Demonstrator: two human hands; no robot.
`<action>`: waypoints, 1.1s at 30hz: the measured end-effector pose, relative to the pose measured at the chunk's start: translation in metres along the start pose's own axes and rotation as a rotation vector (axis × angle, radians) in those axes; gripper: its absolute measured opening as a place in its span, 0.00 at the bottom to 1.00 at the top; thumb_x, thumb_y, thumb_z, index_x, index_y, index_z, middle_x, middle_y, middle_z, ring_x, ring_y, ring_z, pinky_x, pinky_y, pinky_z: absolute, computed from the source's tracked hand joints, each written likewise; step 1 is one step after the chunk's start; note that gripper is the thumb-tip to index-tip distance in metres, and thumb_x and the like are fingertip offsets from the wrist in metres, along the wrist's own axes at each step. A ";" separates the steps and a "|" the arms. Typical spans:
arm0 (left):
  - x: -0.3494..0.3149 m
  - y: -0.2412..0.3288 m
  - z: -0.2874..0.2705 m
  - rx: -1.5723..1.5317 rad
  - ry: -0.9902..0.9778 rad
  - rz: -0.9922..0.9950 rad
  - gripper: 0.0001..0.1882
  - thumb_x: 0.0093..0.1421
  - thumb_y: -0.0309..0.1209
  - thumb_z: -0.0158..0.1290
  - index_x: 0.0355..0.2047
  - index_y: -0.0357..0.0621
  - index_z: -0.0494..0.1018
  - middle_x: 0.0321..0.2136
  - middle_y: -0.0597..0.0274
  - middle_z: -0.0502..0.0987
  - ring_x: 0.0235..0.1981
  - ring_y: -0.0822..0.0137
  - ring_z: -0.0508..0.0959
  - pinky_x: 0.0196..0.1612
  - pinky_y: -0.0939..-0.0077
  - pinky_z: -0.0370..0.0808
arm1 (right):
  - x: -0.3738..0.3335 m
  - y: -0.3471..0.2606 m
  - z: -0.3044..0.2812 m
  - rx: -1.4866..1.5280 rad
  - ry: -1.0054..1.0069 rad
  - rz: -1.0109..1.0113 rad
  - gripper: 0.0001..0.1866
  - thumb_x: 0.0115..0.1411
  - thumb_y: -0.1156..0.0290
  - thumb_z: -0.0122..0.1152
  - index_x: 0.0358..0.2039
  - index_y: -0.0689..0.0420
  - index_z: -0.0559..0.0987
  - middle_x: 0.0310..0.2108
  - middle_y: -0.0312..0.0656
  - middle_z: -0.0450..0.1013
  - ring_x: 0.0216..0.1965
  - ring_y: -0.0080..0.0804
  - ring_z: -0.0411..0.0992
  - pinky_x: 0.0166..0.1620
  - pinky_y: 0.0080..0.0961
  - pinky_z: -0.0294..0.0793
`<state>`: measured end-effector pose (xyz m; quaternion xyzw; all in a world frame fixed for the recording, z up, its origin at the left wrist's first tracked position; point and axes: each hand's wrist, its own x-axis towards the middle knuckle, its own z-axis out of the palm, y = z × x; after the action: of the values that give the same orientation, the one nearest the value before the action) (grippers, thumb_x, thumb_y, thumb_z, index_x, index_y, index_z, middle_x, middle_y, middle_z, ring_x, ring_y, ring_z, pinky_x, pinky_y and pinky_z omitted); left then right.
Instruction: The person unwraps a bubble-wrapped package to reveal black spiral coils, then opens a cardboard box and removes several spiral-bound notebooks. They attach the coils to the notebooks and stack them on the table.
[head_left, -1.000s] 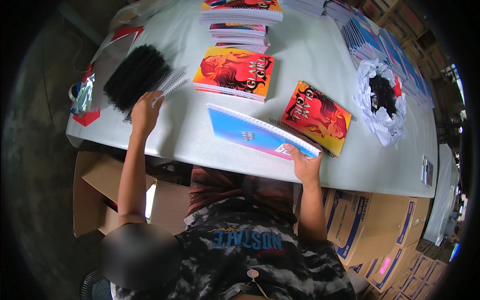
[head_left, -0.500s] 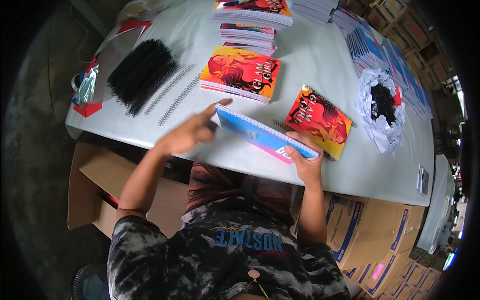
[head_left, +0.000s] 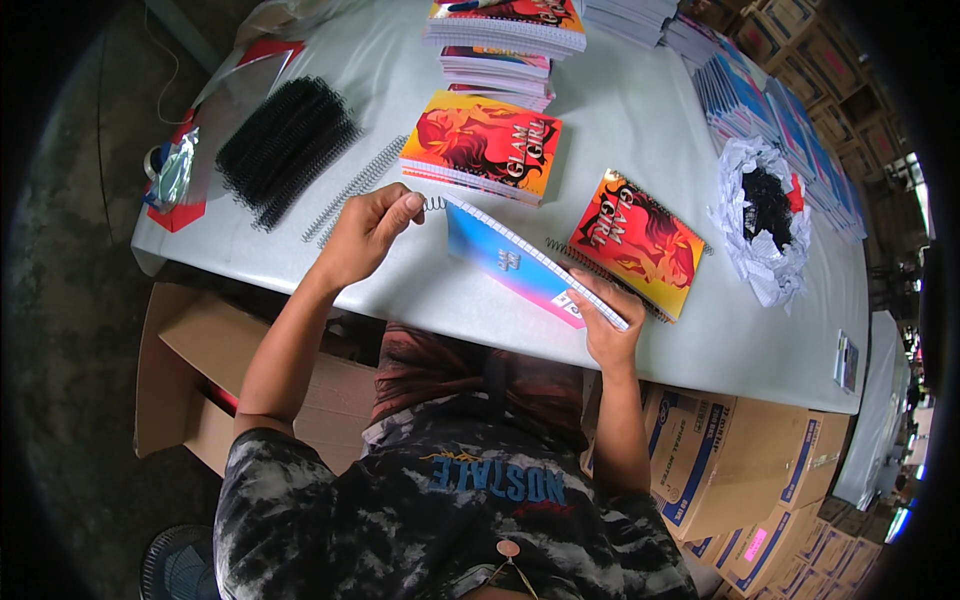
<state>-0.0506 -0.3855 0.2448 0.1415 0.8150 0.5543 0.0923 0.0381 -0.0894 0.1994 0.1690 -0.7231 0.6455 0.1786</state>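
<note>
My right hand grips the right end of a notebook with a blue-to-pink cover, its row of punched holes facing up and away. At the notebook's far left corner, my left hand is closed, thumb against fingers, on the end of a dark spiral binding coil. The coil's loops reach from my fingers to the holed edge; how far they run into the holes is hard to see. Beyond my left hand, loose coils lie beside a stack of red and yellow notebooks.
A black pile of coils lies at left. Right of my hands is a coil-bound red and yellow notebook. Farther right stand a paper-lined holder with black scraps and blue notebook stacks. Cardboard boxes sit below the table edge.
My left hand, blurred with fingers spread before, has closed on the coil and sits slightly farther left. The notebook has tilted, showing more of its cover. The loose coils' positions have shifted.
</note>
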 end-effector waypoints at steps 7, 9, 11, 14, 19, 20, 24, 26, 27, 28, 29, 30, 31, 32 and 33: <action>0.016 0.026 -0.023 -0.092 -0.157 0.142 0.12 0.62 0.36 0.51 0.31 0.40 0.72 0.28 0.65 0.71 0.27 0.79 0.68 0.30 0.87 0.65 | 0.003 -0.002 -0.004 0.044 -0.057 0.065 0.13 0.52 0.85 0.59 0.40 0.66 0.79 0.40 0.49 0.77 0.40 0.28 0.76 0.45 0.22 0.74; 0.016 0.053 -0.028 0.271 -0.180 0.253 0.07 0.57 0.30 0.56 0.34 0.42 0.73 0.41 0.61 0.72 0.37 0.73 0.72 0.42 0.79 0.69 | -0.001 -0.001 -0.004 0.059 -0.025 0.158 0.13 0.53 0.84 0.60 0.40 0.65 0.79 0.40 0.49 0.77 0.39 0.27 0.76 0.44 0.21 0.74; 0.015 0.059 -0.025 0.542 -0.183 0.429 0.07 0.56 0.28 0.57 0.34 0.42 0.72 0.41 0.60 0.72 0.37 0.68 0.72 0.45 0.74 0.67 | -0.008 0.007 0.001 0.126 0.004 0.242 0.12 0.53 0.83 0.59 0.40 0.65 0.79 0.40 0.48 0.77 0.38 0.26 0.76 0.43 0.20 0.74; 0.016 0.068 -0.028 0.844 -0.290 0.440 0.13 0.51 0.27 0.60 0.37 0.42 0.72 0.41 0.59 0.73 0.43 0.60 0.72 0.48 0.69 0.65 | -0.007 0.005 0.003 0.019 -0.066 0.143 0.13 0.55 0.81 0.58 0.42 0.66 0.78 0.40 0.48 0.77 0.37 0.26 0.76 0.41 0.19 0.74; 0.012 0.071 -0.007 1.131 -0.061 0.656 0.12 0.46 0.27 0.61 0.32 0.43 0.72 0.40 0.61 0.73 0.45 0.61 0.72 0.49 0.70 0.65 | -0.004 0.012 0.012 -0.095 -0.068 -0.121 0.13 0.55 0.81 0.55 0.42 0.68 0.77 0.39 0.52 0.77 0.40 0.38 0.77 0.44 0.26 0.75; 0.011 0.068 -0.010 1.176 -0.046 0.712 0.12 0.46 0.27 0.61 0.31 0.44 0.71 0.40 0.61 0.73 0.45 0.62 0.71 0.49 0.70 0.65 | -0.004 0.013 0.012 -0.102 -0.070 -0.142 0.14 0.54 0.81 0.55 0.42 0.67 0.77 0.40 0.52 0.76 0.41 0.39 0.77 0.45 0.26 0.75; 0.014 0.069 0.000 1.214 0.036 0.715 0.21 0.44 0.31 0.63 0.39 0.45 0.71 0.48 0.55 0.69 0.54 0.53 0.65 0.56 0.62 0.60 | -0.008 0.009 0.014 -0.140 -0.057 -0.153 0.16 0.52 0.80 0.56 0.44 0.64 0.78 0.42 0.49 0.76 0.44 0.39 0.76 0.47 0.27 0.73; 0.010 0.044 0.012 1.160 0.346 0.748 0.38 0.46 0.51 0.60 0.53 0.41 0.64 0.57 0.43 0.59 0.59 0.40 0.58 0.60 0.44 0.50 | -0.009 0.010 0.016 -0.135 -0.018 -0.161 0.16 0.52 0.80 0.56 0.44 0.64 0.78 0.42 0.49 0.76 0.44 0.39 0.76 0.48 0.27 0.73; 0.007 0.009 0.021 1.107 0.502 0.794 0.45 0.47 0.58 0.57 0.57 0.42 0.60 0.59 0.41 0.57 0.58 0.37 0.58 0.59 0.37 0.49 | -0.011 0.009 0.021 -0.149 -0.017 -0.159 0.17 0.52 0.80 0.57 0.44 0.63 0.78 0.41 0.49 0.76 0.44 0.39 0.76 0.47 0.27 0.73; -0.005 -0.048 0.030 0.970 0.347 0.782 0.53 0.47 0.66 0.51 0.62 0.41 0.51 0.60 0.34 0.53 0.59 0.32 0.55 0.58 0.31 0.43 | -0.011 0.007 0.026 -0.155 -0.023 -0.161 0.17 0.52 0.80 0.57 0.44 0.63 0.78 0.41 0.49 0.76 0.44 0.39 0.76 0.47 0.27 0.73; -0.027 -0.084 0.037 1.174 0.141 0.806 0.52 0.48 0.67 0.48 0.61 0.40 0.53 0.59 0.30 0.53 0.60 0.31 0.54 0.59 0.30 0.40 | -0.015 0.005 0.025 -0.178 -0.028 -0.151 0.17 0.51 0.80 0.58 0.44 0.63 0.78 0.41 0.48 0.76 0.43 0.40 0.76 0.47 0.27 0.73; -0.030 -0.088 0.034 1.425 -0.002 1.061 0.49 0.52 0.68 0.43 0.61 0.41 0.53 0.58 0.27 0.54 0.62 0.31 0.49 0.59 0.31 0.36 | -0.022 0.010 0.023 -0.097 -0.017 -0.096 0.17 0.50 0.78 0.61 0.43 0.62 0.78 0.41 0.48 0.76 0.42 0.40 0.76 0.46 0.28 0.74; -0.022 -0.073 0.034 1.256 0.206 1.123 0.51 0.53 0.66 0.43 0.62 0.34 0.48 0.60 0.29 0.46 0.64 0.38 0.44 0.61 0.36 0.33 | -0.021 0.008 0.023 -0.116 -0.031 -0.179 0.18 0.49 0.78 0.62 0.43 0.62 0.78 0.41 0.49 0.76 0.42 0.40 0.76 0.45 0.28 0.74; -0.003 -0.057 0.015 1.158 0.395 1.156 0.51 0.55 0.64 0.42 0.62 0.31 0.45 0.62 0.31 0.42 0.65 0.43 0.41 0.62 0.40 0.32 | -0.017 0.004 0.024 -0.135 -0.047 -0.261 0.18 0.49 0.77 0.63 0.43 0.63 0.78 0.41 0.49 0.76 0.41 0.40 0.76 0.45 0.28 0.74; 0.007 -0.040 -0.004 1.047 0.568 1.167 0.51 0.57 0.62 0.41 0.62 0.27 0.42 0.64 0.33 0.38 0.67 0.48 0.38 0.63 0.45 0.30 | -0.015 -0.002 0.026 -0.162 -0.070 -0.282 0.18 0.49 0.77 0.63 0.43 0.63 0.78 0.40 0.50 0.76 0.41 0.40 0.77 0.44 0.28 0.75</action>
<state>-0.0640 -0.4004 0.2097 0.4205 0.7555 0.0770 -0.4965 0.0513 -0.1156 0.1914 0.2765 -0.7474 0.5475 0.2553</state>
